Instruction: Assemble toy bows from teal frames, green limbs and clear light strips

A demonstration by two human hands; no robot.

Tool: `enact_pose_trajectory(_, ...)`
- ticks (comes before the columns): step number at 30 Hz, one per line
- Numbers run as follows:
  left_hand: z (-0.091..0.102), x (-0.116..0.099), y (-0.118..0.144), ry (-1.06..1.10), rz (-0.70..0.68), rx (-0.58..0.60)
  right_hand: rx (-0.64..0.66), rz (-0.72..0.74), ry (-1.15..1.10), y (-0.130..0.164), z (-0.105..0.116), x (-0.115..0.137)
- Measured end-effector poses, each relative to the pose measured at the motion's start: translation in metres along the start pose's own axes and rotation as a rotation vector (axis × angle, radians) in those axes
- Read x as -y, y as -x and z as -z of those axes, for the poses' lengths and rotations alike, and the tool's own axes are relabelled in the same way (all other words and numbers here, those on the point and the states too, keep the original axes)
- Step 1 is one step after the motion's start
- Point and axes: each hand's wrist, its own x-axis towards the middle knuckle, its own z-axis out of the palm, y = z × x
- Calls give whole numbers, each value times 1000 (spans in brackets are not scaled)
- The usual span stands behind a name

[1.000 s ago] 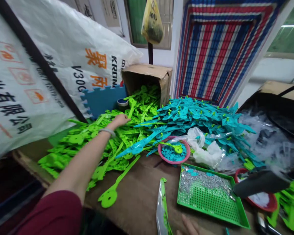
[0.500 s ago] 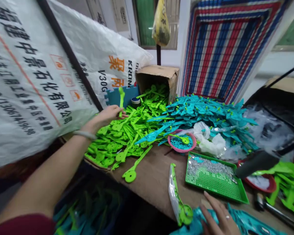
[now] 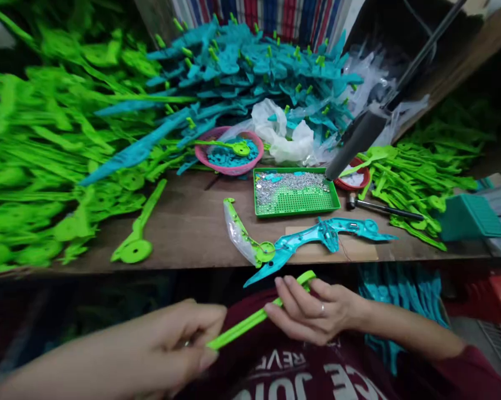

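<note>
Close to my body, a long lime-green plastic part point(image 3: 250, 321) with a rounded end is held between both hands. My left hand point(image 3: 192, 339) is closed round its narrow end. The fingers of my right hand point(image 3: 306, 308) are curled on it near the rounded end. Just beyond, at the table edge, lies a turquoise plastic bow-shaped piece point(image 3: 304, 238). A curved green arm point(image 3: 244, 236) with clear plastic film along it meets the turquoise piece at its left end. One loose green part point(image 3: 137, 244) with a round disc lies farther left.
Green parts point(image 3: 67, 139) are heaped at left, turquoise parts point(image 3: 250, 66) at the back. A pink bowl point(image 3: 229, 168), a green tray point(image 3: 296, 212) of small metal pieces, a red bowl point(image 3: 362, 180) and a hammer point(image 3: 387, 209) stand behind the turquoise piece. A dark grey tool point(image 3: 356, 139) hangs above the tray.
My left hand has come from the green heap to my body, bringing a green part. My right hand has left the turquoise piece and now grips the green part too. The view has tilted down.
</note>
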Motion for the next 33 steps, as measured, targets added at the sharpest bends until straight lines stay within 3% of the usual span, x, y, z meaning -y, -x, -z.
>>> enact_pose_trajectory(2,6,-15,-15,153,-25,138,26,19,14,8,-2,-9)
enact_pose_trajectory(6,40,-20,-35,381,-140,245,141,16,-72,15,-2,-34)
enact_pose_trajectory(8,54,-16,-42,377,-107,318,159,55,-165,16,-3,-40)
enact_pose_trajectory(10,66,-15,-47,267,-97,267,148,107,-229,19,-4,-41)
enact_pose_trajectory(12,73,-16,-51,130,-203,-54,86,39,-203,24,-8,-40)
enact_pose_trajectory(15,68,-12,-62,-94,-458,-833,35,-395,-166,23,-20,-36)
enact_pose_trajectory(16,61,-7,-67,-161,-534,-1024,36,-554,-211,18,-25,-32)
enact_pose_trajectory(17,51,-2,-72,-198,-602,-1139,43,-678,-279,11,-31,-27)
enact_pose_trajectory(18,39,4,-78,-188,-672,-1171,51,-754,-353,1,-38,-20)
enact_pose_trajectory(20,15,17,-87,41,-760,-1047,42,-767,-445,-21,-52,-4)
enact_pose_trajectory(22,-1,24,-90,294,-748,-893,13,-660,-444,-39,-65,11)
enact_pose_trajectory(23,-4,25,-91,380,-718,-874,2,-582,-453,-44,-70,15)
enact_pose_trajectory(25,2,21,-91,469,-650,-921,5,-424,-544,-46,-75,16)
enact_pose_trajectory(27,16,12,-93,496,-592,-920,87,-339,-672,-39,-75,8)
enact_pose_trajectory(31,46,-2,-102,391,-563,-751,216,-390,-705,-20,-67,-19)
enact_pose_trajectory(33,51,0,-104,188,-626,-880,184,-465,-697,-13,-64,-30)
